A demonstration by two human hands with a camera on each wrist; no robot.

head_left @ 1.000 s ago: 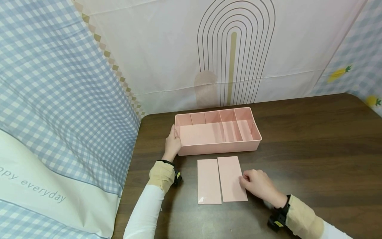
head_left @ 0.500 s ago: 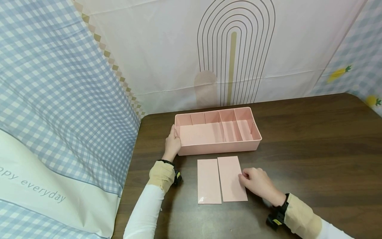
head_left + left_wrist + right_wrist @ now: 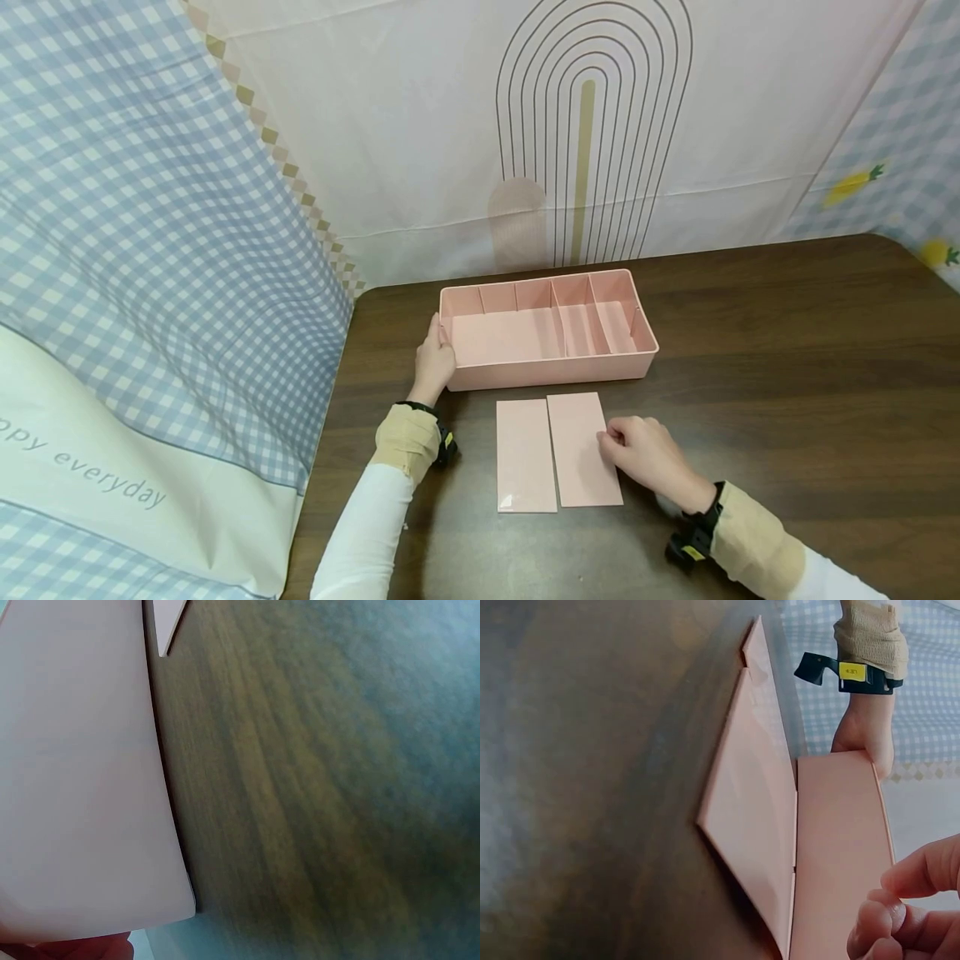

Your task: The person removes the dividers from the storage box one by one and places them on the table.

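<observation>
Only the head view shows the dividers [image 3: 601, 333] inside the pink box [image 3: 551, 369], whose left end the left hand [image 3: 433, 364] grips; the right wrist view reveals the right hand's [image 3: 649, 454] thumb and fingertips bent close together, nothing visible between them. That hand reaches inward, curled, at the right panel [image 3: 581, 454], beside the left panel [image 3: 525, 458], before the box; contact cannot be told.

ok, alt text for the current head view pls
A person's left hand touches the left end of a divided pink box on a dark wood-grain table. Two flat pink panels lie side by side before it, the curled right hand by the right panel, contact unclear.
</observation>
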